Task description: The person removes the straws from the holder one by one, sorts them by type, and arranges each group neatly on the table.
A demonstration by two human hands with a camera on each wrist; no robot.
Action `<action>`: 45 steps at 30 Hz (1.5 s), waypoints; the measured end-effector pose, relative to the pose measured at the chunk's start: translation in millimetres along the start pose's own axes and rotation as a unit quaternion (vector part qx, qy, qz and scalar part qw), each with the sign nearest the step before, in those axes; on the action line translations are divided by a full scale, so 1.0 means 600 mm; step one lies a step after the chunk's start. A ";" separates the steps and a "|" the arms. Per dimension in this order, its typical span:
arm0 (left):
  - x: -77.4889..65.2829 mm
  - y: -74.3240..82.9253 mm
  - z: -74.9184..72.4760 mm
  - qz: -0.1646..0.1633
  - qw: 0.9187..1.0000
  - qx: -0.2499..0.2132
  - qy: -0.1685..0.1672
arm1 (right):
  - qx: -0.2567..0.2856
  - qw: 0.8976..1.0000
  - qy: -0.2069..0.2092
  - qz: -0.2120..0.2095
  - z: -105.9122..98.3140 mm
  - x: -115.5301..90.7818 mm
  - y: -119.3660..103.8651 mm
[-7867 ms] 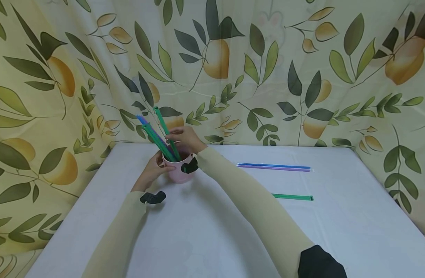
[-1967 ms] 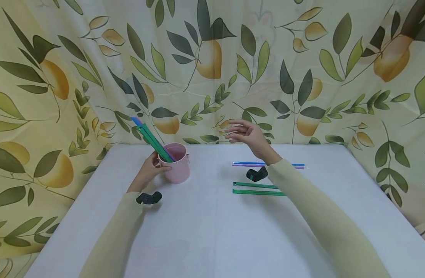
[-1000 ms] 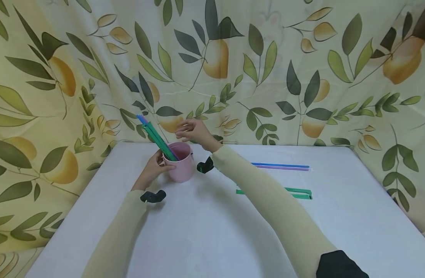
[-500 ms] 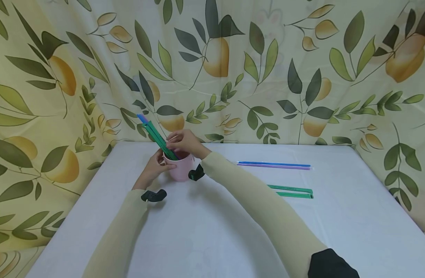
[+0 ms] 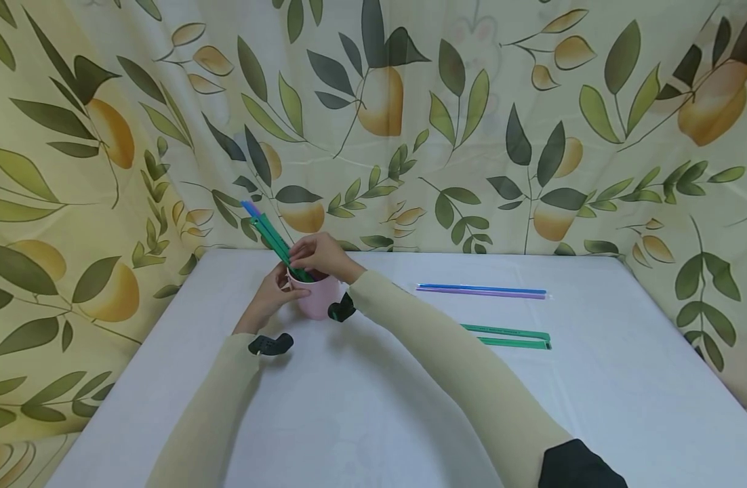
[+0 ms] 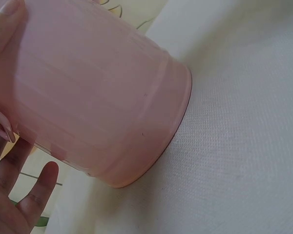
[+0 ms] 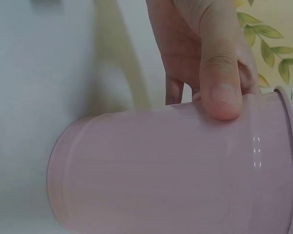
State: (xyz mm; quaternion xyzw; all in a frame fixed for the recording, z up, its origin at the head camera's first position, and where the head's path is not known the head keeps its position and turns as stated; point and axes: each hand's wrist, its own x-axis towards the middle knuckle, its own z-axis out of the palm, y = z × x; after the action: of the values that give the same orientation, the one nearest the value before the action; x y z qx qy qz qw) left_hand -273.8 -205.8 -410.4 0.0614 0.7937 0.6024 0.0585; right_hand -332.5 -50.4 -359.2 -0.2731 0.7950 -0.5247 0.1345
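My two bare hands meet at a glossy pink, round-walled bucket (image 5: 318,301), which stands on its base on a white, cloth-covered worktop (image 5: 373,427). My left hand (image 5: 268,300) is clamped on the left side of the bucket, its thumb across the near wall and its fingers reaching round toward the back. My right hand (image 5: 323,256) is over the bucket's mouth, fingers bent right at the flat, bright green strips (image 5: 272,237) that stand inside; I cannot tell whether the fingertips are pinched together on one. Those strips lean out over the bucket's left side, and beside them thin blue and purple tips (image 5: 249,208) poke up at the same slant. Well to the right of the bucket, a thin blue stick (image 5: 471,287) and a thin purple stick (image 5: 483,293) lie side by side. Nearer me than that pair, also right of the bucket, lie two more flat green strips (image 5: 514,332), partly hidden behind my long, pale cream right sleeve (image 5: 459,359). Beyond the bucket hangs a pale curtain (image 5: 410,163) printed with leaves and orange fruit
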 end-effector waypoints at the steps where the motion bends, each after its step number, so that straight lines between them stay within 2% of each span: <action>1: 0.000 0.000 0.000 -0.001 1.000 0.000 0.001 | 0.000 1.000 0.000 -0.001 0.000 -0.001 -0.001; 11: -0.001 0.001 0.001 -0.003 1.000 -0.001 0.002 | -0.009 1.000 -0.010 -0.011 0.002 -0.003 0.004; 19: -0.004 0.005 0.003 -0.017 1.000 -0.003 0.011 | -0.052 0.998 -0.036 -0.025 0.002 0.002 0.010; 24: -0.005 0.005 0.002 -0.019 1.000 0.006 0.011 | -0.059 0.997 -0.047 -0.019 0.000 0.000 0.007; 28: -0.003 0.002 0.002 -0.018 1.000 0.014 0.007 | -0.066 0.996 -0.055 -0.019 -0.002 -0.002 0.005; 32: 0.008 -0.018 -0.001 -0.018 1.000 0.010 0.010 | -0.070 0.995 -0.068 -0.022 -0.003 -0.002 0.005; 37: 0.022 -0.042 -0.004 -0.010 1.000 0.013 0.019 | -0.051 0.996 -0.076 -0.011 -0.007 -0.003 0.004; 44: 0.023 -0.043 -0.004 0.011 1.000 0.013 0.015 | 0.010 0.997 -0.072 0.006 -0.013 -0.003 0.005; 45: 0.020 -0.037 -0.004 0.010 1.000 0.013 0.011 | 0.019 0.997 -0.071 0.005 -0.014 -0.002 0.006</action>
State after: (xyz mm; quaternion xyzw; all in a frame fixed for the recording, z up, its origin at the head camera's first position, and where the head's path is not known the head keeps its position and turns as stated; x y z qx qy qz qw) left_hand -286.7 -211.7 -431.2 0.0634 0.8016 0.5930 0.0424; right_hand -336.4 -42.3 -359.1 -0.3032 0.7746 -0.5184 0.1984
